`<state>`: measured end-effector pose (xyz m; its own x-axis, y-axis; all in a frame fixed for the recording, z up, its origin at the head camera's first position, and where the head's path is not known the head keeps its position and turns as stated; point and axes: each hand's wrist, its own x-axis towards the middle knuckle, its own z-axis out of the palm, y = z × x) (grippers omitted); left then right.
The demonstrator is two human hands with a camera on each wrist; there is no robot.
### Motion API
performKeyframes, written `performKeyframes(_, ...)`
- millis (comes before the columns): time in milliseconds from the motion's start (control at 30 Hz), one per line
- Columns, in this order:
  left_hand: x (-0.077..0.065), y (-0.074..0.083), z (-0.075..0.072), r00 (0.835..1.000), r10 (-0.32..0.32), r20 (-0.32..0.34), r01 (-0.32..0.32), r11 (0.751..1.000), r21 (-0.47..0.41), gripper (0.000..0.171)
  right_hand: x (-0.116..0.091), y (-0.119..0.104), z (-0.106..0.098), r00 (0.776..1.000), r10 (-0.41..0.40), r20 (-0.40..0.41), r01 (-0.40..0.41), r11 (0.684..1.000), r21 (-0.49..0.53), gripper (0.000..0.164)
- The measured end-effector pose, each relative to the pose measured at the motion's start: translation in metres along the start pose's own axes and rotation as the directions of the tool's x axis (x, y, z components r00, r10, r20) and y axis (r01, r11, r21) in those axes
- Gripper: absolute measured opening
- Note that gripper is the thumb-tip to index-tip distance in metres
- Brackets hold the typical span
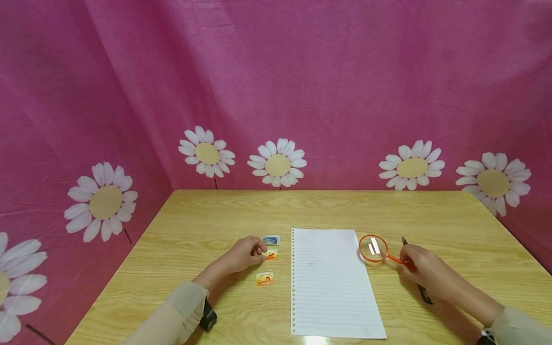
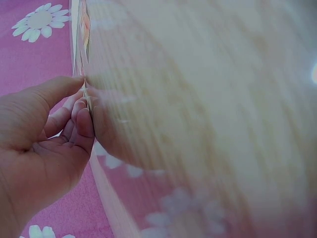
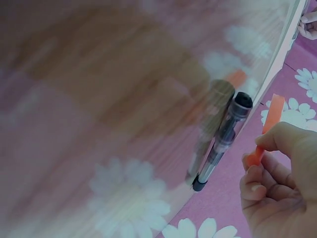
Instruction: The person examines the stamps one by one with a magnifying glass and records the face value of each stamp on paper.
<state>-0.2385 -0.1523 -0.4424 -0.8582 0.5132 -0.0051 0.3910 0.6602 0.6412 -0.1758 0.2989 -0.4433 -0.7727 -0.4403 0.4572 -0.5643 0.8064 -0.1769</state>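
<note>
On the table's left half, my left hand [image 1: 246,254] pinches the left edge of a yellow-orange stamp [image 1: 270,255] between thumb and fingertips. The left wrist view has the same fingertips [image 2: 85,121] right at the table surface. Just beyond lies a blue stamp [image 1: 271,240] with a pale border, and nearer me a second yellow-orange stamp [image 1: 265,279]. My right hand [image 1: 427,270] grips the orange handle [image 3: 273,116] of a round magnifying glass [image 1: 373,248]. Its lens stands at the right edge of a lined sheet, with bright reflections in it.
The lined loose-leaf sheet [image 1: 334,292], with small writing at its left, lies mid-table. A black pen [image 3: 223,139] lies on the glossy wooden table [image 1: 215,211] beneath my right hand. Pink cloth [image 1: 302,72] with white daisies hangs behind and around the table.
</note>
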Motion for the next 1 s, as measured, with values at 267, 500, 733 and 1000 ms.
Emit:
performKeyframes(267,0.0024,-0.0021,0.0003,1.000,-0.018,0.002,0.018,1.000,-0.006,0.010,-0.0011,0.0016,-0.0020,0.998,0.051,0.020,-0.051,0.999,-0.015,0.027)
performKeyframes(500,0.0018,-0.0005,0.0006,1.000,-0.012,-0.003,0.012,1.000,-0.002,0.010,-0.0009,-0.0002,-0.0011,0.993,0.113,0.029,-0.113,0.994,0.003,0.021)
performKeyframes(733,0.0021,0.0004,0.0009,1.000,-0.023,-0.003,0.023,1.000,-0.008,0.010,0.0017,-0.0031,-0.0025,0.965,0.234,0.120,-0.239,0.970,0.033,0.014)
performKeyframes(1000,0.0018,0.0002,0.0010,1.000,-0.016,-0.002,0.016,1.000,-0.008,0.010,0.0044,-0.0061,-0.0026,0.941,0.294,0.169,-0.303,0.952,0.031,0.011)
